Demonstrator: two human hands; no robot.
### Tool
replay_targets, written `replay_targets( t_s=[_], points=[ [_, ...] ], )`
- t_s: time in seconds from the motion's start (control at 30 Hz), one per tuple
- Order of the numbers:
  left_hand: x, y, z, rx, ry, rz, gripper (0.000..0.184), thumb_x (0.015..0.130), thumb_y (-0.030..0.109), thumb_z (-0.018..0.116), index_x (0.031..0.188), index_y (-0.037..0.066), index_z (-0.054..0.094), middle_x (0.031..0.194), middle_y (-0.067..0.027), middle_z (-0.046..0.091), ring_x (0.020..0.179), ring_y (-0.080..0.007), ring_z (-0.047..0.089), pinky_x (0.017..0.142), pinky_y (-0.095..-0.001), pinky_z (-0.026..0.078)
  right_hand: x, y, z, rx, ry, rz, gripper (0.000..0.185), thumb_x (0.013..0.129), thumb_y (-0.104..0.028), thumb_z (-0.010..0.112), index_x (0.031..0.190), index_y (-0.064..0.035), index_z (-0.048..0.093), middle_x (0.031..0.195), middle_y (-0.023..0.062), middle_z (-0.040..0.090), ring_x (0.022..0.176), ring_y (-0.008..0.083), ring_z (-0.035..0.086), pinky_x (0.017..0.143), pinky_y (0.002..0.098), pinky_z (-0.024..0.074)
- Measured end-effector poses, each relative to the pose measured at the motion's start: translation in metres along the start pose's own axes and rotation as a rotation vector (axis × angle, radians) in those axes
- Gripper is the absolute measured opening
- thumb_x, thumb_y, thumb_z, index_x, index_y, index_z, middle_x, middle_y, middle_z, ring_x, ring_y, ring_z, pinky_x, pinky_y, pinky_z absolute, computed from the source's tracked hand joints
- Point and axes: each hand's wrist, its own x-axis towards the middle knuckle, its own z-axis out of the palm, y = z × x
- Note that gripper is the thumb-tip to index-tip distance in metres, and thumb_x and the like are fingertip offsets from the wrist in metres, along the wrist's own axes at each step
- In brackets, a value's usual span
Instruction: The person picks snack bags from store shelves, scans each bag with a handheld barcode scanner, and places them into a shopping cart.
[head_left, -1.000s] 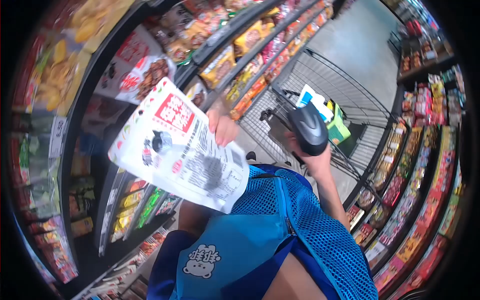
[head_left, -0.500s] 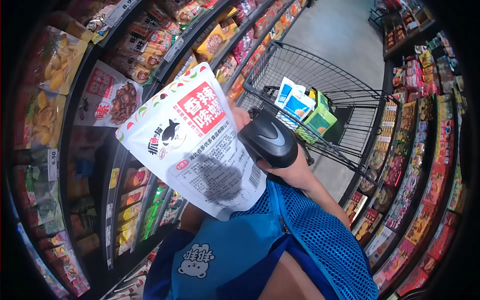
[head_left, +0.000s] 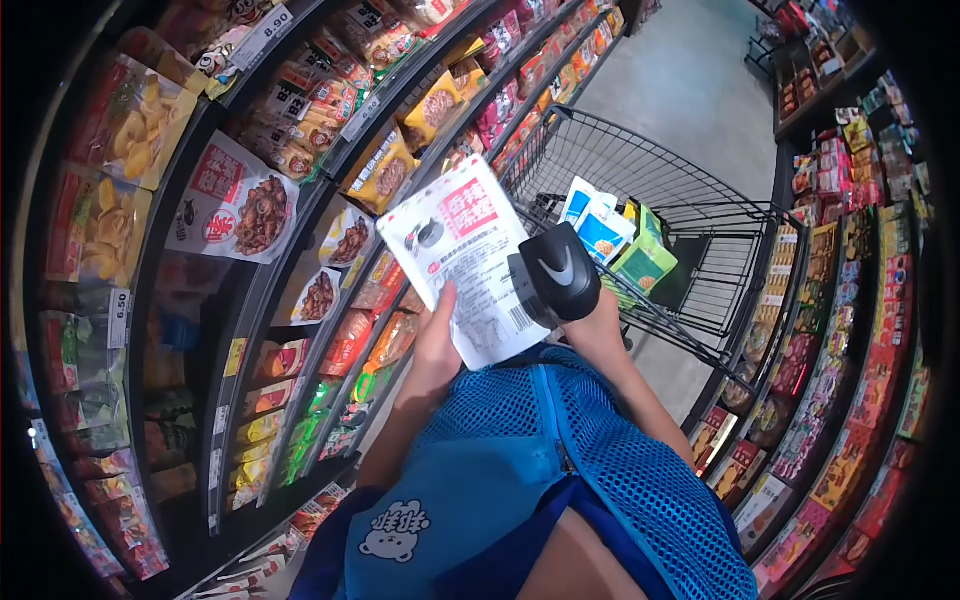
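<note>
My left hand (head_left: 438,335) is closed on the lower left edge of a white snack pouch (head_left: 470,255), thumb across its front. The pouch's printed back faces me, with a red label near the top and a barcode near the bottom right. In my right hand (head_left: 597,328) is a black handheld barcode scanner (head_left: 565,272), the fingers wrapped round its grip and mostly hidden beneath it. The scanner's front end overlaps the pouch's right edge in view, close to the barcode; whether they touch I cannot tell.
A black wire shopping cart (head_left: 735,205) stands ahead, holding blue-white packets (head_left: 603,225) and a green package (head_left: 645,250). Shelves of packaged snacks (head_left: 125,230) line the left. More stocked shelves (head_left: 800,400) run along the right. A blue mesh vest (head_left: 640,460) covers my front.
The pouch has moved down and away from the camera and appears smaller. My left hand, hidden behind it before, now shows at its edge. The scanner has shifted slightly and turned more upright.
</note>
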Motion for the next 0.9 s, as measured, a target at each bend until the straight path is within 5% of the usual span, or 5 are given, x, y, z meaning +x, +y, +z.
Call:
replay_targets(
  t_s=[0.07,0.33,0.47,0.9],
  points=[
    [0.024,0.002,0.0,0.0,0.061,0.058,0.045,0.098,0.013,0.055,0.138,-0.002,0.041,0.133,-0.0119,0.053,0.119,-0.0215,0.054,0.099,-0.0348,0.045,0.003,0.01,-0.01,-0.031,0.059,-0.006,0.042,0.074,-0.006,0.075,0.112,0.0011,0.061,0.097,0.0139,0.07,0.091,0.0192,0.068,0.081,0.0313,0.0508],
    [0.121,0.048,-0.009,0.081,-0.022,0.296,0.047,0.095,0.014,0.062,0.135,-0.003,0.045,0.131,-0.012,0.055,0.116,-0.0207,0.055,0.098,-0.0344,0.045,-0.002,0.11,-0.07,-0.225,0.348,0.136,0.026,0.064,0.002,0.066,0.089,0.0027,0.063,0.075,0.0059,0.067,0.064,0.0142,0.062,0.063,0.03,0.0504],
    [0.156,0.059,-0.012,0.172,-0.053,0.373,0.047,0.094,0.018,0.063,0.133,-0.003,0.046,0.126,-0.0118,0.059,0.112,-0.0216,0.059,0.096,-0.0348,0.048,-0.014,0.142,-0.07,0.097,0.149,0.409,0.012,0.067,0.003,0.063,0.079,0.0055,0.063,0.067,0.009,0.064,0.056,0.0145,0.063,0.052,0.0278,0.0504],
    [0.174,0.066,-0.008,0.145,-0.146,0.385,0.046,0.088,0.009,0.071,0.129,0.001,0.052,0.121,-0.0084,0.061,0.108,-0.0171,0.058,0.094,-0.0324,0.047,0.033,-0.011,-0.005,0.273,-0.237,0.23,0.011,0.078,0.0,0.066,0.087,0.0038,0.062,0.073,0.0073,0.066,0.059,0.0133,0.064,0.048,0.0263,0.0487]
  ],
)
